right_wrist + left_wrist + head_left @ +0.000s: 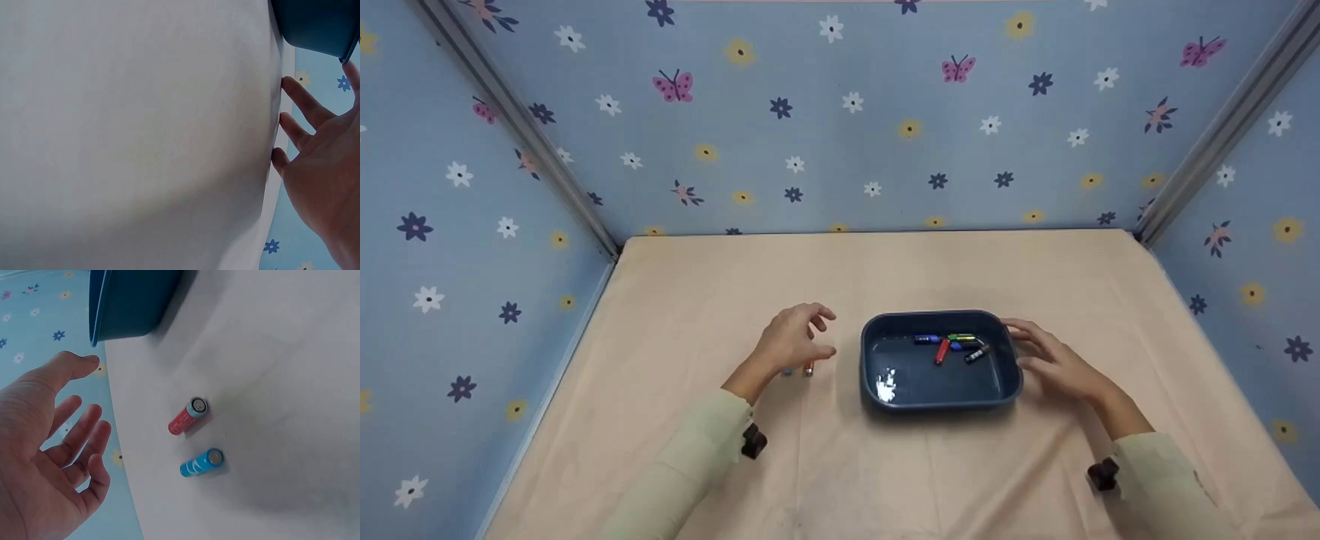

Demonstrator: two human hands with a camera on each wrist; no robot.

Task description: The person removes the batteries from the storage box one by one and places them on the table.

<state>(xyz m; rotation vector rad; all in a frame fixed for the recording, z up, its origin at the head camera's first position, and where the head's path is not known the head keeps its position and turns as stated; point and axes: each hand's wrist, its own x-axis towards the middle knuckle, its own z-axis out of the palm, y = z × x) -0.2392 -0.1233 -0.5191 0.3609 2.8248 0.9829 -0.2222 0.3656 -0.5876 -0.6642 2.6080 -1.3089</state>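
Note:
A dark blue rectangular bin (937,397) stands on the cloth-covered table with several batteries inside, among them a red one (942,351) and a black one (977,354). My left hand (791,341) is held left of the bin, thumb and fingers apart with nothing between them. Below it on the table are a red battery (188,416) and a light blue battery (201,463), partly hidden by the hand in the head view. At the bin's right side is my right hand (1061,364), its fingers loosely extended and a fingertip right at the rim.
A peach-coloured cloth (735,277) with soft creases covers the table. Flower-patterned blue walls (870,135) enclose its back and both sides, with grey posts (521,124) at the back corners.

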